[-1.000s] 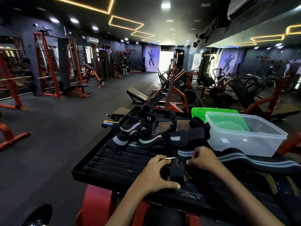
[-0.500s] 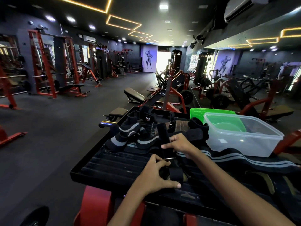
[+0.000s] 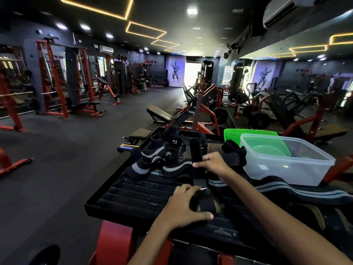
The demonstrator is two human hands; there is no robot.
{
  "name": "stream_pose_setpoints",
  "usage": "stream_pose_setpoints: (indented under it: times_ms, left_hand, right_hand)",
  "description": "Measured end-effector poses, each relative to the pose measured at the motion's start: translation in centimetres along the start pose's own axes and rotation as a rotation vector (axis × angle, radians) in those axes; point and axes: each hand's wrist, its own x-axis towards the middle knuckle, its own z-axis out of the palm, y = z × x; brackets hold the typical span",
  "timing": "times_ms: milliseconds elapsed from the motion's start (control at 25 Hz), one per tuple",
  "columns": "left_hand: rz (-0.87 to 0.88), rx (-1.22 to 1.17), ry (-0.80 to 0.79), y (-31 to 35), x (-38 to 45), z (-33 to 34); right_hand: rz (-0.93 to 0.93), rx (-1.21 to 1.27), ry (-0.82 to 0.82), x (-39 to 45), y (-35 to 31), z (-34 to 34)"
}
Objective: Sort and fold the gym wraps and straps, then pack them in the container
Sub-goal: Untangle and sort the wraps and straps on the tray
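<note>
Two hands work on one black strap [image 3: 196,159] on a black platform [image 3: 133,197], beside one clear box [image 3: 282,169].

The left hand [image 3: 183,207] presses the folded lower end of the strap down, fingers curled over it near a small metal ring [image 3: 204,188]. The right hand [image 3: 214,163] pinches the strap higher and holds it pulled up, almost upright. Behind it lies a tangled heap of wraps [image 3: 152,161] with grey stripes; their exact number is not possible to tell. One long striped wrap [image 3: 286,190] goes to the right under the box. The box holds nothing; one green lid [image 3: 248,131] stands behind it. The platform has a raised rim, and bare ribbed surface stays at the front left. To the left is open dark floor [image 3: 57,159].
</note>
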Motion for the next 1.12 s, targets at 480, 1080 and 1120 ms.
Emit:
stream_pose_setpoints:
  times_ms: [480,1080,1120]
  left_hand:
    - [-0.075,-0.178,0.089,-1.4,1.3,-0.5]
    - [0.148,-0.140,0.064,-1.7,0.2,-2.4]
    - [0.138,-0.156,0.116,-1.3,0.4,-2.4]
  right_hand:
    - [-0.225,0.047,-0.154,-8.1,-3.4,-3.3]
    - [-0.562,-0.191,0.134,-9.2,2.7,-2.7]
    - [-0.452,-0.121,0.171,-8.8,2.3,-2.8]
